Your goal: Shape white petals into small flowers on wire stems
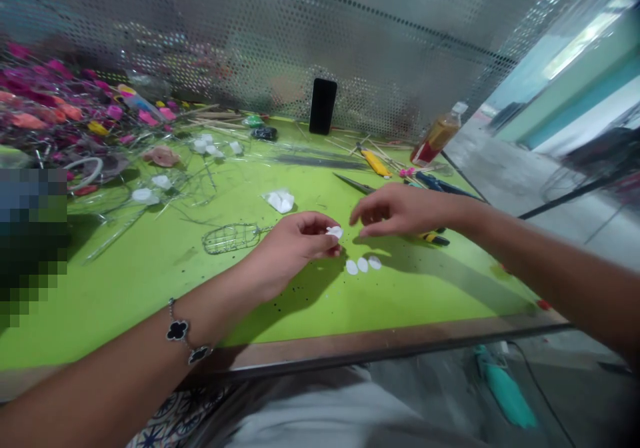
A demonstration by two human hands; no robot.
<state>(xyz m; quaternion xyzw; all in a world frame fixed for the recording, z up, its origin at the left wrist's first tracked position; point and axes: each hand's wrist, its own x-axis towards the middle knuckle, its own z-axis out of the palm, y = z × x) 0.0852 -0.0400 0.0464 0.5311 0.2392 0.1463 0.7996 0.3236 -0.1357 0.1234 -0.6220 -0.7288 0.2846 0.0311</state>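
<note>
My left hand (300,245) pinches a small white petal-like piece (335,232) between thumb and fingertips above the green tabletop. To its right my right hand (390,209) hovers with fingers loosely curled and a gap between thumb and forefinger, nothing visible in it. Below the hands, three white oval pieces (363,265) lie side by side. A wire frame shaped like a small cage (230,238) rests left of my left hand. Behind it sits a crumpled white piece (280,201). Scissors (353,183) lie partly hidden beyond my right hand.
Pink and orange craft pieces (55,101) with wires crowd the left. A black phone (323,106) leans on the perforated metal panel (240,48). Toward the right are a yellow cutter (376,163), a bottle (437,136) and dark-handled pliers (440,185). The table's front edge (350,345) runs close to me.
</note>
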